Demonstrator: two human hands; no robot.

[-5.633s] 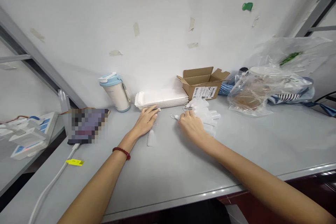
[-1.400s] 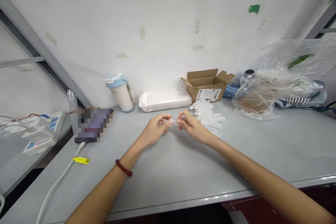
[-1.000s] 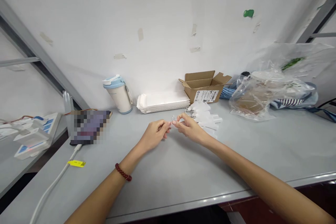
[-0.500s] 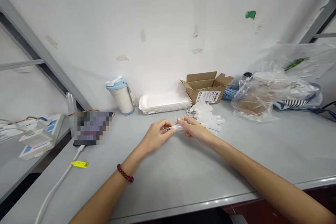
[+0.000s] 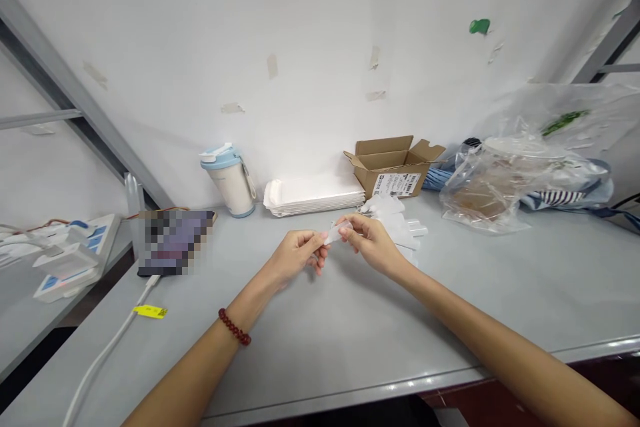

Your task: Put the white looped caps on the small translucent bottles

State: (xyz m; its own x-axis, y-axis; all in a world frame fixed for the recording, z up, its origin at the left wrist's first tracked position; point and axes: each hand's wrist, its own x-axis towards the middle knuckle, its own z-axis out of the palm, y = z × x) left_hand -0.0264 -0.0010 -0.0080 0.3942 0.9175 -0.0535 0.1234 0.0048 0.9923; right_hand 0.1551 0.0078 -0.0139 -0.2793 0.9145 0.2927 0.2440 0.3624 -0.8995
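Between both hands, above the grey table, is a small translucent white plastic piece (image 5: 339,233); its exact kind is not clear. My left hand (image 5: 297,255) pinches its left end between thumb and fingers, the other fingers curled below. At the opposite end my right hand (image 5: 373,241) grips it with thumb and fingertips. Just behind and right of the right hand lies a loose heap of white translucent pieces (image 5: 394,221), partly hidden by that hand.
An open cardboard box (image 5: 395,163) stands by the wall, beside a stack of flat white boxes (image 5: 315,195). Left of them are a tumbler (image 5: 231,183) and a phone (image 5: 180,243) on a charging cable (image 5: 107,350). Clear plastic bags (image 5: 493,187) lie at the right.
The plastic piece has been turned, and its flat face now shows tilted between the hands. My right hand has shifted its grip slightly, and the left hand's fingers have opened out a little underneath.
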